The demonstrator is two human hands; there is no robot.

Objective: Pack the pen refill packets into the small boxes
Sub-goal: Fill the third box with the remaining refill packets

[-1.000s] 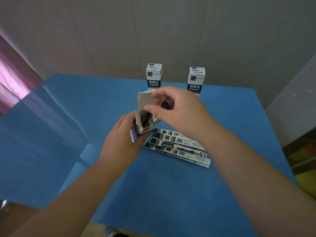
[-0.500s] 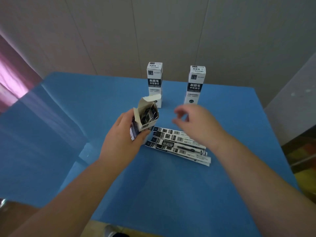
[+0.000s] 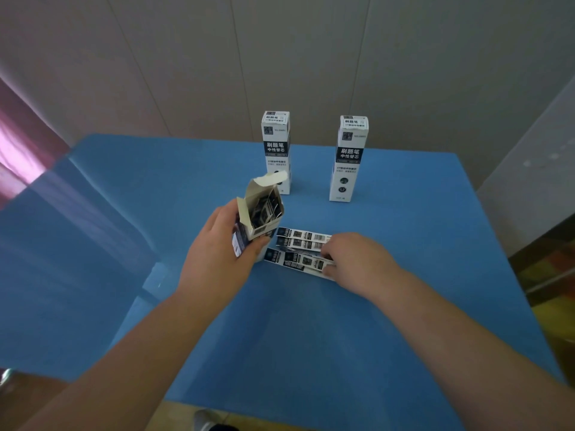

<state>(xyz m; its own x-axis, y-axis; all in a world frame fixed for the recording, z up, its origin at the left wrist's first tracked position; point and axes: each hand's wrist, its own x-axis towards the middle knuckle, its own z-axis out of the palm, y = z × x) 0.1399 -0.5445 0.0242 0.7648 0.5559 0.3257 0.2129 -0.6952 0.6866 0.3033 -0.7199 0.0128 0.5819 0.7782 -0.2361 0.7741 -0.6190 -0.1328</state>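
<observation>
Blue worktop [image 3: 311,337] fills most of the view, backed by a pale panelled wall [image 3: 311,57]; a pink curtain [image 3: 18,144] shows at the far left. Two closed boxes stand upright near the far edge, well apart from each other: the left closed box [image 3: 276,144] and the right closed box [image 3: 348,160], both white with a dark band and printed text. Nearer, the left hand [image 3: 217,256] is wrapped around the lower part of an open box [image 3: 258,219], thumb across its front face, fingers behind; box held roughly upright, tilted slightly, top flap [image 3: 269,178] raised. Several refill packets already sit inside the open box [image 3: 263,209], ends visible at the mouth. Just right of it, a small fan of loose refill packets [image 3: 298,250] lies flat on the worktop, overlapping, left ends close to the held box. The right hand [image 3: 354,259] rests on the right end of this fan, fingers curled down onto the packets; whether it has actually pinched one cannot be told, as the fingertips are hidden under the hand.
</observation>
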